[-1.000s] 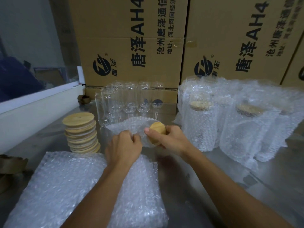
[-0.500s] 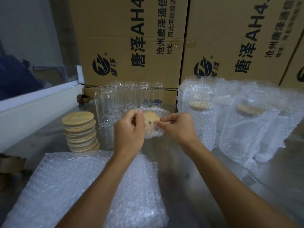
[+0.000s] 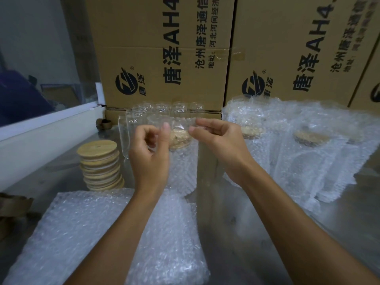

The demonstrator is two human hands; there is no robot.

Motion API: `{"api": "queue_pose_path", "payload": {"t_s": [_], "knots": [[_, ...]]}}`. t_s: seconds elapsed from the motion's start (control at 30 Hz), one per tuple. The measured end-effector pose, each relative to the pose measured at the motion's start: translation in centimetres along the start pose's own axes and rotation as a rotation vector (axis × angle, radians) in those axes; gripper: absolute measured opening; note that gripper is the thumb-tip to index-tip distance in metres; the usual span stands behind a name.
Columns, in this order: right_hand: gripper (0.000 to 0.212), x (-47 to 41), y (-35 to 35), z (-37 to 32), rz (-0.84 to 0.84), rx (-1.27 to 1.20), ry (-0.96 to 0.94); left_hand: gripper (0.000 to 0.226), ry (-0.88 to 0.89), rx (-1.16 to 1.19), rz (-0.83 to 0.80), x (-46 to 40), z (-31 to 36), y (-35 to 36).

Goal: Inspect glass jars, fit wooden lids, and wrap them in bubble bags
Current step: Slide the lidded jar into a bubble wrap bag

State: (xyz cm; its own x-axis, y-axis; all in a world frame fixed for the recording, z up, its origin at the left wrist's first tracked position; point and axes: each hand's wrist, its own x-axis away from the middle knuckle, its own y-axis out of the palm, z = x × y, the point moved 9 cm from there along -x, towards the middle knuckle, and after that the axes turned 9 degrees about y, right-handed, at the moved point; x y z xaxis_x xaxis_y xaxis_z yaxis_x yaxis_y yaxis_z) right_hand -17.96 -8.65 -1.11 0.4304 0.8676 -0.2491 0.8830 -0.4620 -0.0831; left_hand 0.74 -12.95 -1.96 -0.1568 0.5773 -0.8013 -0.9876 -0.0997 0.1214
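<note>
Head view shows the lidded jar (image 3: 181,161) standing upright in its bubble bag (image 3: 183,173) on the table, between the stack of wooden lids (image 3: 100,165) and the wrapped jars (image 3: 287,145). Left hand (image 3: 149,155) and right hand (image 3: 218,140) each pinch the bag's open mouth, apart. Glass inside is probably heavy and fragile under soft, slippery film, so lifting should take the jar's body, not the loose top.

Colours and patterns, packing bench

Tall brown cardboard cartons (image 3: 164,52) carry black characters and a round black logo. Stacked round wooden lids (image 3: 98,161) are pale tan with faint grain. Flat clear bubble-wrap bags (image 3: 82,233) show a whitish dotted texture. Clear glass jars (image 3: 131,128) are colourless. Grey metal tabletop (image 3: 236,223) has a dull sheen.
</note>
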Motion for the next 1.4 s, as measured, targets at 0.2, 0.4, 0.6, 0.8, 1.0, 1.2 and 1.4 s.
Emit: {"api": "queue_pose_path", "payload": {"t_s": [0.2, 0.4, 0.6, 0.8, 1.0, 1.2, 1.4], "knots": [[0.044, 0.4, 0.7, -0.9, -0.031, 0.003, -0.086, 0.119, -0.325, 0.097, -0.248, 1.7, -4.7, 1.8], [0.026, 0.5, 0.0, -1.2, 0.030, -0.085, -0.163, 0.084, -0.432, 0.251, -0.243, 2.2, -5.9, 2.1], [0.102, 0.0, 1.5, 3.1, -0.203, 0.115, 0.098, 0.032, -0.312, 0.209, -0.127, 1.2, -4.2, 1.2], [0.044, 0.6, 3.7, 2.8, -0.236, 0.218, -0.103, 0.024, -0.237, 0.270, -0.133, 0.5, -2.8, 2.0], [0.024, 0.3, 3.4, 0.6, -0.126, 0.163, -0.314, 0.013, -0.204, 0.162, -0.123, 0.7, -2.4, 1.9], [0.022, 0.5, 3.8, -0.1, -0.124, 0.247, -0.348, 0.021, -0.186, 0.172, -0.168, 0.3, -2.5, 2.3], [0.077, 1.4, 6.3, 2.4, -0.278, 0.348, -0.256, 0.027, -0.214, 0.165, -0.044, 0.0, -2.8, 0.8]]}}
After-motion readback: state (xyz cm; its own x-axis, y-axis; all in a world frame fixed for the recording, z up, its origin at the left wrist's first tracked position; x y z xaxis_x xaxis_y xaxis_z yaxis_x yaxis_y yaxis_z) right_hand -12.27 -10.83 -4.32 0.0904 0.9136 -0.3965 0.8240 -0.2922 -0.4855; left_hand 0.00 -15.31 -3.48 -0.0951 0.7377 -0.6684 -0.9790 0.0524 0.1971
